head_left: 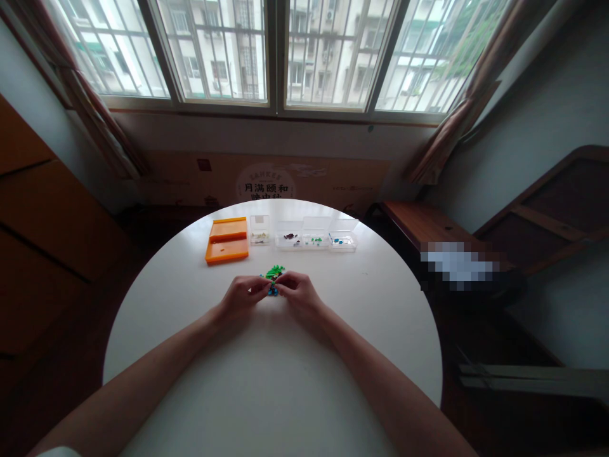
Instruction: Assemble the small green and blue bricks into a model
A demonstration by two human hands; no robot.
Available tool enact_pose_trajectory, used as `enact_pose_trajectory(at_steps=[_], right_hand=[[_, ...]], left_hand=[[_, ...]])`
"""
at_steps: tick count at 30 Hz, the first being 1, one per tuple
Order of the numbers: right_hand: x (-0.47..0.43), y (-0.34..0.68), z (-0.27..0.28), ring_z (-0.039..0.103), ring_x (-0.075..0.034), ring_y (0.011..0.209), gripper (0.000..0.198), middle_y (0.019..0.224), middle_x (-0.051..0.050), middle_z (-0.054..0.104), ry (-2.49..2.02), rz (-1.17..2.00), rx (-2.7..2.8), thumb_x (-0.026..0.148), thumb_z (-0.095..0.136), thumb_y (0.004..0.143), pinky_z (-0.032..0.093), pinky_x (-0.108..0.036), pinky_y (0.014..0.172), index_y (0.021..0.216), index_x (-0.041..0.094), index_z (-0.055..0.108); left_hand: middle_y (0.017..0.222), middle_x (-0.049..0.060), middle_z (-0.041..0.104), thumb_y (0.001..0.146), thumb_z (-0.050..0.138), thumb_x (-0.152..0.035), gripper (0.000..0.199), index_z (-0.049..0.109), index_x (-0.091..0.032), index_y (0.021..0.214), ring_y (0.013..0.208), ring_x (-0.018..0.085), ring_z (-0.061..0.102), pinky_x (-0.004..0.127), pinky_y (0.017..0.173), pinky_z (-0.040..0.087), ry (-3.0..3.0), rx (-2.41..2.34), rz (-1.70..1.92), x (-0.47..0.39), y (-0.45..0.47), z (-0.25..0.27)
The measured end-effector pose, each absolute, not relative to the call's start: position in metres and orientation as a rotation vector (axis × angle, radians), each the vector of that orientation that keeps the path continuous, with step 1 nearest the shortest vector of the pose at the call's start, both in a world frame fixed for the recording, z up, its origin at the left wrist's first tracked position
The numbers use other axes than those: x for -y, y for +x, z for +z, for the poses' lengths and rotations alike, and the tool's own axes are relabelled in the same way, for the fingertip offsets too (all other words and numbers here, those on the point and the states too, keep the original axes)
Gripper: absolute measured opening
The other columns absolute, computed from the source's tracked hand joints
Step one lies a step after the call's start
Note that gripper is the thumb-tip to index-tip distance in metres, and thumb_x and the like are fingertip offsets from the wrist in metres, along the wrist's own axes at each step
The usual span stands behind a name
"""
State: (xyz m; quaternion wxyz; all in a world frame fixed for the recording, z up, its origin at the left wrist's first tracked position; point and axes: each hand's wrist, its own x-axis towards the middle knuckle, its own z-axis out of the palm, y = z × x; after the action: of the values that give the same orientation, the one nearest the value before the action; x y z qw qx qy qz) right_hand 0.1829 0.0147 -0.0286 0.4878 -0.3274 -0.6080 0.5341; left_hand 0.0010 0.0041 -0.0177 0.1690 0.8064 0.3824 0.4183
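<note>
Seated view over a round white table, window ahead. Both hands worked near the middle of the top. The left hand pinched one side of a small brick cluster between thumb and fingertips; the right hand pinched it from the other side, fingertips almost meeting. The cluster, bright green toward the far end and blue and dark at the near end, sat between the two hands; whether it touched the table could not be told, nor which piece each fingertip pressed.

Beyond, in a row: an orange tray, then clear boxes with lids raised: a box of pale pieces, a box of dark pieces, a box of green pieces, a box of blue pieces.

On handling: with parts this small, one hand seemed best kept as a steady clamp low on the cluster while the other lined up and pressed straight down, short and even. Sideways force would probably have popped neighbouring bricks loose. Working low over the tabletop looked sensible for catching drops.

Writing: a carton under the window bore large characters, 月满颐和, with a second line partly cut off by the table edge. Curved Latin lettering above was too faint to read surely. No brand legible on boxes or tray.
</note>
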Motion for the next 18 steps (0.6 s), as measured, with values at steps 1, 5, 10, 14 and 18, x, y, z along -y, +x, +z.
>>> enact_pose_trajectory(at_steps=[1, 5, 10, 14, 18], right_hand=[[-0.0148, 0.1828, -0.0286, 0.061, -0.015, 0.065, 0.023, 0.071, -0.005, 0.066, -0.797, 1.303, 1.472, 0.033, 0.073, 0.066, 0.049, -0.029, 0.064, 0.076, 0.014, 0.067], [-0.0141, 0.1823, -0.0273, 0.061, -0.015, 0.065, 0.022, 0.071, -0.004, 0.067, -0.788, 1.337, 1.438, 0.032, 0.074, 0.065, 0.050, -0.030, 0.066, 0.075, 0.013, 0.067], [-0.0129, 0.1825, -0.0251, 0.062, -0.015, 0.066, 0.023, 0.072, -0.004, 0.067, -0.775, 1.346, 1.437, 0.033, 0.074, 0.064, 0.051, -0.030, 0.067, 0.075, 0.014, 0.067], [-0.0129, 0.1829, -0.0248, 0.062, -0.015, 0.066, 0.025, 0.072, -0.005, 0.067, -0.782, 1.319, 1.463, 0.034, 0.074, 0.064, 0.051, -0.031, 0.066, 0.075, 0.014, 0.067], [-0.0135, 0.1829, -0.0254, 0.062, -0.015, 0.066, 0.025, 0.072, -0.004, 0.066, -0.785, 1.300, 1.480, 0.034, 0.074, 0.064, 0.050, -0.030, 0.066, 0.075, 0.013, 0.067]], left_hand=[[0.053, -0.001, 0.057, 0.081, 0.058, -0.022, 0.016, 0.070, -0.011, 0.082, 0.047, 0.005, 0.046, 0.013, 0.047, 0.037, 2.291, -1.085, 1.190, -0.0042, 0.0011, -0.0178], [0.052, -0.001, 0.056, 0.081, 0.058, -0.023, 0.017, 0.070, -0.011, 0.082, 0.046, 0.005, 0.045, 0.013, 0.046, 0.037, 2.299, -1.085, 1.179, -0.0041, 0.0012, -0.0173], [0.053, 0.000, 0.058, 0.081, 0.058, -0.024, 0.017, 0.070, -0.012, 0.082, 0.046, 0.006, 0.047, 0.013, 0.045, 0.037, 2.293, -1.097, 1.173, -0.0034, 0.0014, -0.0164], [0.053, 0.000, 0.058, 0.081, 0.058, -0.026, 0.018, 0.070, -0.012, 0.083, 0.046, 0.006, 0.048, 0.013, 0.046, 0.038, 2.302, -1.085, 1.171, -0.0037, 0.0013, -0.0167], [0.053, 0.000, 0.059, 0.081, 0.059, -0.027, 0.019, 0.070, -0.012, 0.081, 0.046, 0.006, 0.047, 0.013, 0.046, 0.038, 2.316, -1.106, 1.158, -0.0039, 0.0012, -0.0169]])
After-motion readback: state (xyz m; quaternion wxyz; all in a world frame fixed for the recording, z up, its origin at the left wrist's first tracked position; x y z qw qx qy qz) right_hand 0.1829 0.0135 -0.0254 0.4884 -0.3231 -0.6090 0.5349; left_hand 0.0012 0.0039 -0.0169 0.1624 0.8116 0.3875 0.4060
